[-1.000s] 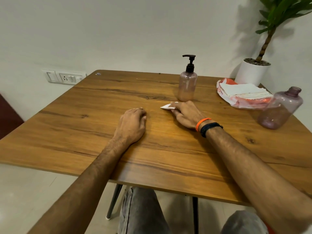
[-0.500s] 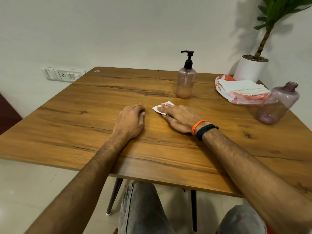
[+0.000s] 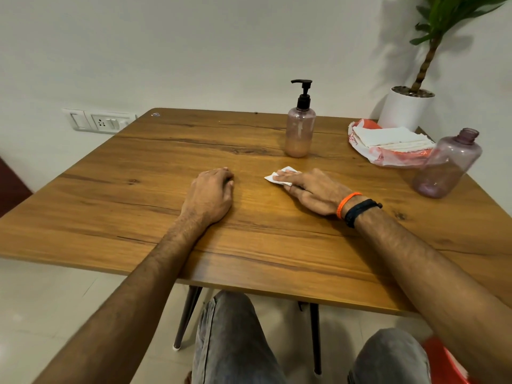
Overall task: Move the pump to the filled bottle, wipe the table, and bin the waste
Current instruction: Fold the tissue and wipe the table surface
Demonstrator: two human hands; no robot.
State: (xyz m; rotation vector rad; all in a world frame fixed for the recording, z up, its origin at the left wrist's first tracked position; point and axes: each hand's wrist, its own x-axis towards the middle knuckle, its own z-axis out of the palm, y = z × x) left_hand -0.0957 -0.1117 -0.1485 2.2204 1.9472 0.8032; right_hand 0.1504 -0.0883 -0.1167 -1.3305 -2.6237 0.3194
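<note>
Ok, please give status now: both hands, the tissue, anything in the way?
Right hand pressing tissue flat on table. Left hand resting, loosely curled, empty. Pump bottle just beyond tissue.

A plain pale wall [image 3: 194, 51] runs behind the wooden table [image 3: 138, 189], with a white switch-and-socket plate [image 3: 99, 123] beyond and left of the hands. A potted plant [image 3: 407, 106] stands far right. The floor [image 3: 41, 300] is pale tile.

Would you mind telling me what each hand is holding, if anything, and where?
The right hand presses a white tissue flat on the table with straight fingers over its near part. The left hand rests loosely curled, holding nothing.
</note>
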